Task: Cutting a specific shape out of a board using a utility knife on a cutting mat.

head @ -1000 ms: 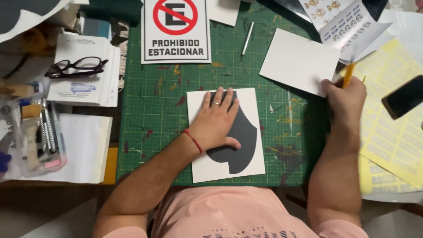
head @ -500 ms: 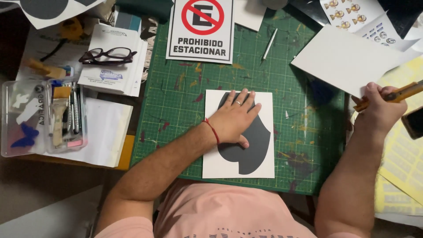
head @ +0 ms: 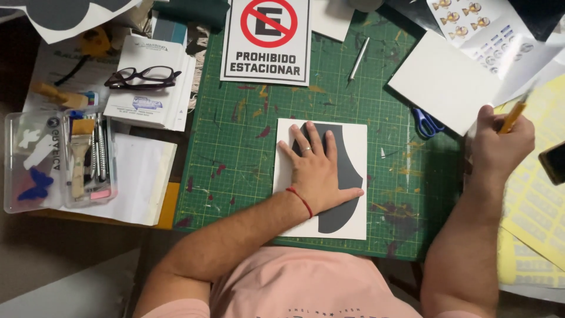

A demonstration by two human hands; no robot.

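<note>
A white sheet with a dark grey vinyl shape lies on the green cutting mat. My left hand presses flat on it, fingers spread, a ring on one finger and a red string at the wrist. My right hand is off to the right over the mat's edge, closed around a yellow-orange craft knife that points up and right. A blank white card lies just above-left of that hand, with blue-handled scissors poking out under it.
A no-parking sign and a metal pen tool lie at the mat's top. Left of the mat are glasses on booklets and a clear box of brushes. Sticker sheets and yellow sheets are right.
My right hand has lifted the craft knife from the right side and drawn back toward the mat. The view shifted, and the left hand stays pressed on the sheet.
</note>
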